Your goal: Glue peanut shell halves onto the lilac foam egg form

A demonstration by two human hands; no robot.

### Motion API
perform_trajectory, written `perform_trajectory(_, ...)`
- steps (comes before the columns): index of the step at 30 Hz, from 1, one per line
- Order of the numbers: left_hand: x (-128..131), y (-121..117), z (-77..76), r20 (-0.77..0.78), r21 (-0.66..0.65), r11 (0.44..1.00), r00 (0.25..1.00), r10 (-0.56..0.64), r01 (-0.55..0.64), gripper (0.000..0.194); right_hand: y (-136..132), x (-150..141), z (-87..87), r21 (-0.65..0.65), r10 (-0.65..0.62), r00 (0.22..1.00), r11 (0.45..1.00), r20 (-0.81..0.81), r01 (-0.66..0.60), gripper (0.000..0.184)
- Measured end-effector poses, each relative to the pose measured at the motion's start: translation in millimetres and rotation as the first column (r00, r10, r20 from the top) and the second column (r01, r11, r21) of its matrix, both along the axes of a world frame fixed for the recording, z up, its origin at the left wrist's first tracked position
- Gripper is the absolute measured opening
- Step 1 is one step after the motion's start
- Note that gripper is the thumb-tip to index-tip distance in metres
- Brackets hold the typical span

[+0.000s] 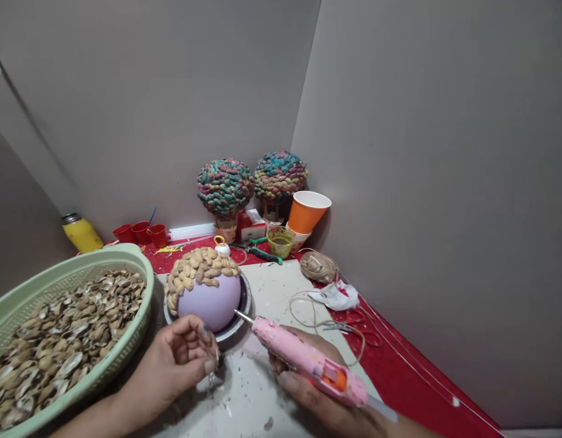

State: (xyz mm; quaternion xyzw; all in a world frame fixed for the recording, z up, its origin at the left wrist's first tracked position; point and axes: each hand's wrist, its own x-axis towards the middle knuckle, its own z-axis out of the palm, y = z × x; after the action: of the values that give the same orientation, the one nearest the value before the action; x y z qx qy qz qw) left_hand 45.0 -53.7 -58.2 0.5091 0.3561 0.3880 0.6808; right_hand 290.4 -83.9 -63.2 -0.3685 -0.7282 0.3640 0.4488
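Note:
A pink hot glue gun (pixel 303 359) with a clear glue stick at its back lies in my right hand (pixel 317 395), fingers wrapped around its body. Its metal nozzle points left, close to a lilac ball (pixel 212 304). Rows of peanut shells (pixel 199 267) cover the ball's top and left side; the front is bare. A metal bowl (pixel 247 301) supports the ball. Just in front of it, my left hand (pixel 185 359) is closed in a pinch, with a peanut shell (pixel 216 354) partly showing at the fingertips.
At left stands a green basket (pixel 146 274) of peanut shells. Behind are two colored peanut-shell trees (pixel 225 188), red cups (pixel 140 232), a yellow bottle (pixel 83 233), an orange paper cup (pixel 308 213) and pliers (pixel 265 254). Twine (pixel 318 266) and scissors (pixel 345 326) lie right.

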Motion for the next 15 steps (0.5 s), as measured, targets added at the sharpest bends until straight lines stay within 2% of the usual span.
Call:
perform_trajectory(5, -1, 15, -4.9, -0.020, 0.082, 0.996, 0.999, 0.034, -0.032, 0.026, 6, -1, -0.3, -0.158, -0.029, 0.995, 0.987, -0.097, 0.013, 0.041)
perform_trajectory(9, -4, 26, -1.1, -0.015, 0.102, 0.986, 0.991, 0.132, -0.130, 0.027, 14, -4, 3.5, -0.222, -0.102, 0.984, 0.973, -0.145, 0.068, 0.044)
perform_trajectory(12, -7, 23, 2.6, 0.002, 0.080, 0.980, 0.983, 0.185, -0.185, 0.028, 13, -6, 3.3, -0.218, -0.061, 0.990, 0.975, -0.127, 0.032, 0.043)
perform_trajectory(15, -8, 16, 4.4, 0.028, 0.036, 0.988, 0.988, 0.151, -0.152, 0.028, 8, -7, -0.6, -0.117, 0.060, 0.998, 0.991, -0.021, -0.062, 0.040)
